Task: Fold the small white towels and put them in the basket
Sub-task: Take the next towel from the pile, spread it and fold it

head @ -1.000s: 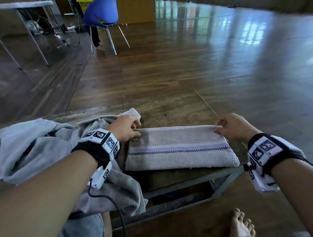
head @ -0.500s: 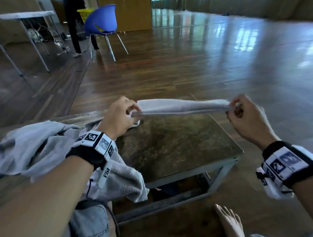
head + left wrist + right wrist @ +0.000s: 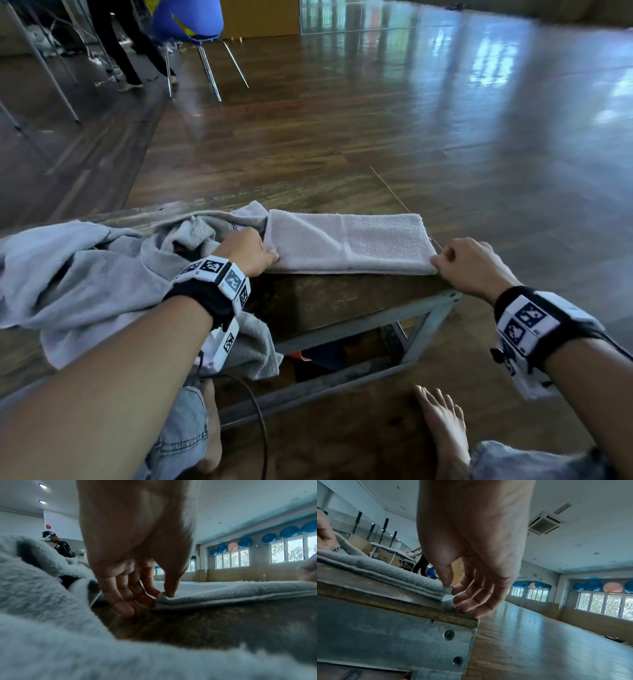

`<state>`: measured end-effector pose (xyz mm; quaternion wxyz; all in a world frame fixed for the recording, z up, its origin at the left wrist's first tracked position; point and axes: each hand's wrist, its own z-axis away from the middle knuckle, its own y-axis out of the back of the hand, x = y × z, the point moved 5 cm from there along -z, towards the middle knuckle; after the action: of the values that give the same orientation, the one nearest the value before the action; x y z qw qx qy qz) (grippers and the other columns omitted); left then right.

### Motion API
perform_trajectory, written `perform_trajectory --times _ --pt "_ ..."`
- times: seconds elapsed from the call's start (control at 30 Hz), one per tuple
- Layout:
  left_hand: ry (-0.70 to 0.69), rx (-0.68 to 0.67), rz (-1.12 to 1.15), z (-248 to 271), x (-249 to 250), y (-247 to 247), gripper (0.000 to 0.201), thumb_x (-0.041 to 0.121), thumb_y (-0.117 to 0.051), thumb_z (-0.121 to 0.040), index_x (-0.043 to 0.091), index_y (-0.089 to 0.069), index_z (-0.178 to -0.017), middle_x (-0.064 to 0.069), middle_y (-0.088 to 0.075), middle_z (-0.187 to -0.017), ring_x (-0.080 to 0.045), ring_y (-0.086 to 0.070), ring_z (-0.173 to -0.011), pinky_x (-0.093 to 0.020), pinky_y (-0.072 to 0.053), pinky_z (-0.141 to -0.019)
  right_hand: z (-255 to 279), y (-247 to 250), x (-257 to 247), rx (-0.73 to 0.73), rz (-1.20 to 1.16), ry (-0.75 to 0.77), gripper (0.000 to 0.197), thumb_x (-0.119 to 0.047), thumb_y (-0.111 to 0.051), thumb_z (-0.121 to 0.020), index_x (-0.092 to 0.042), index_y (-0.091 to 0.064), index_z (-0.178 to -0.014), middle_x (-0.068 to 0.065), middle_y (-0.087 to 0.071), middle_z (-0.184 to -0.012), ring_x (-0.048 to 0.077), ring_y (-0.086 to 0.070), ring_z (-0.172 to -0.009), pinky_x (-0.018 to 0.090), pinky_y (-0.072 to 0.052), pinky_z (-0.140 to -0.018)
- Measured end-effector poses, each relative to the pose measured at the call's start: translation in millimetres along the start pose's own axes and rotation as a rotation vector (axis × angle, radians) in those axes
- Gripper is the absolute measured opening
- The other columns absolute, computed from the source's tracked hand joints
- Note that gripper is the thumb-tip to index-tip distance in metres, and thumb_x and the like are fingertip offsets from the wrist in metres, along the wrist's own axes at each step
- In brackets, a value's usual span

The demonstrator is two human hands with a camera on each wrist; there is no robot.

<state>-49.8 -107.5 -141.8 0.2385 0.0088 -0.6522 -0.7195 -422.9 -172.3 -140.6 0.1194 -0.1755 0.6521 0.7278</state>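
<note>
A small white towel (image 3: 346,245) lies folded into a long narrow strip on the low wooden table (image 3: 335,298). My left hand (image 3: 251,253) pinches the strip's near left corner between thumb and fingers (image 3: 145,597). At the near right corner, my right hand (image 3: 466,262) pinches the stacked layers with thumb and forefinger (image 3: 453,588); the other fingers hang over the table's edge. The towel's layers (image 3: 393,577) lie flat on the tabletop. No basket is in view.
A heap of crumpled white towels (image 3: 85,274) covers the table's left half and hangs over its front. The table's metal frame (image 3: 421,329) ends just right of the towel. My bare feet (image 3: 445,428) are below. A blue chair (image 3: 188,20) and a person's legs (image 3: 116,44) stand far back left.
The towel was lifted off the table by its far edge, then brought down toward me in another fold. It now lies narrower, without the striped band showing, and my hands hold its near corners.
</note>
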Motion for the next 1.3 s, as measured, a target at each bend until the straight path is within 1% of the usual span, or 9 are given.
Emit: perform_trajectory --times 0.2,0.3,0.4,0.5,0.7,0.87,0.93,1.03,1.3 --pt "0.097 0.061 0.079 -1.9 -1.1 22.5 0.033 0.019 -0.073 -0.08 0.003 -0.056 -0.057 -0.01 -0.056 -0.052 -0.023 -0.053 -0.048 -0.032 -0.044 -0.052 -4.0 17.5 -8.7 0.06 -0.04 -0.057 0.025 -0.029 -0.057 -0.074 -0.008 -0.06 -0.062 0.008 -0.068 -0.073 0.032 -0.065 -0.071 0.036 -0.056 -0.068" --pt "0.069 0.042 0.003 3.8 0.7 19.5 0.021 0.021 -0.075 -0.077 0.001 -0.071 -0.077 -0.014 -0.071 -0.075 -0.027 -0.068 -0.067 -0.04 -0.055 -0.064 -2.4 12.9 -11.9 0.091 0.07 -0.031 0.017 -0.033 -0.061 -0.077 -0.016 -0.064 -0.078 0.003 -0.066 -0.09 0.027 -0.063 -0.079 0.033 -0.045 -0.065" --pt "-0.208 0.154 0.009 11.0 24.8 12.6 0.016 0.022 -0.066 -0.084 0.014 -0.065 -0.098 -0.005 -0.063 -0.103 -0.025 -0.062 -0.093 -0.041 -0.052 -0.083 2.6 2.3 -27.6 0.173 0.13 0.22 0.03 -0.04 -0.057 -0.091 -0.022 -0.057 -0.115 0.001 -0.057 -0.122 0.024 -0.054 -0.112 0.04 -0.045 -0.08" --pt "-0.432 0.017 -0.083 19.2 49.6 -9.5 0.027 0.033 -0.055 -0.095 0.025 -0.058 -0.12 0.001 -0.054 -0.126 -0.02 -0.053 -0.115 -0.041 -0.045 -0.098 10.1 -20.8 -49.0 -0.066 0.141 0.497 0.038 -0.047 -0.043 -0.101 -0.031 -0.052 -0.135 -0.008 -0.05 -0.143 0.017 -0.045 -0.129 0.045 -0.037 -0.107" --pt "-0.433 0.073 -0.108 31.3 72.2 -16.4 0.044 0.059 -0.041 -0.089 0.022 -0.058 -0.074 0.005 -0.06 -0.082 -0.016 -0.057 -0.079 -0.04 -0.048 -0.078 11.7 -21.8 -67.2 0.045 0.26 0.487 0.035 -0.043 -0.036 -0.1 -0.028 -0.063 -0.083 -0.013 -0.054 -0.089 0.018 -0.056 -0.098 0.041 -0.035 -0.1" --pt "-0.546 0.094 -0.06 40.0 102.2 -36.0 0.037 0.044 -0.046 -0.099 0.02 -0.05 -0.126 -0.004 -0.047 -0.132 -0.023 -0.048 -0.12 -0.039 -0.043 -0.093 21.6 -38.5 -94.0 -0.001 0.083 0.661 0.031 -0.029 -0.045 -0.099 -0.025 -0.053 -0.129 -0.006 -0.051 -0.135 0.02 -0.049 -0.124 0.042 -0.044 -0.101" --pt "-0.464 -0.017 -0.098 38.2 105.8 -55.7 0.057 0.047 -0.042 -0.1 0.017 -0.031 -0.147 -0.007 -0.024 -0.158 -0.027 -0.021 -0.148 -0.046 -0.027 -0.116 21.4 -56.0 -101.0 -0.078 0.075 0.676 0.043 -0.026 -0.045 -0.101 -0.02 -0.042 -0.144 -0.002 -0.041 -0.152 0.022 -0.039 -0.139 0.043 -0.035 -0.113" --pt "-0.378 -0.201 -0.13 35.7 100.7 -79.0 0.076 0.054 -0.029 -0.101 0.014 0.002 -0.158 -0.002 0.01 -0.167 -0.021 0.013 -0.153 -0.047 0.005 -0.123 16.7 -77.4 -95.4 -0.182 0.076 0.609 0.055 -0.042 -0.034 -0.107 -0.026 -0.025 -0.159 -0.005 -0.02 -0.167 0.015 -0.014 -0.154 0.036 -0.012 -0.124" --pt "-0.429 -0.242 -0.15 29.0 82.2 -80.4 0.089 0.077 -0.02 -0.09 0.03 0.016 -0.156 0.012 0.022 -0.163 -0.008 0.021 -0.15 -0.042 0.015 -0.121 4.7 -83.2 -75.9 -0.287 0.234 0.571 0.086 -0.087 -0.003 -0.079 -0.05 0.001 -0.157 -0.02 0.011 -0.167 0.005 0.016 -0.153 0.036 0.007 -0.123"
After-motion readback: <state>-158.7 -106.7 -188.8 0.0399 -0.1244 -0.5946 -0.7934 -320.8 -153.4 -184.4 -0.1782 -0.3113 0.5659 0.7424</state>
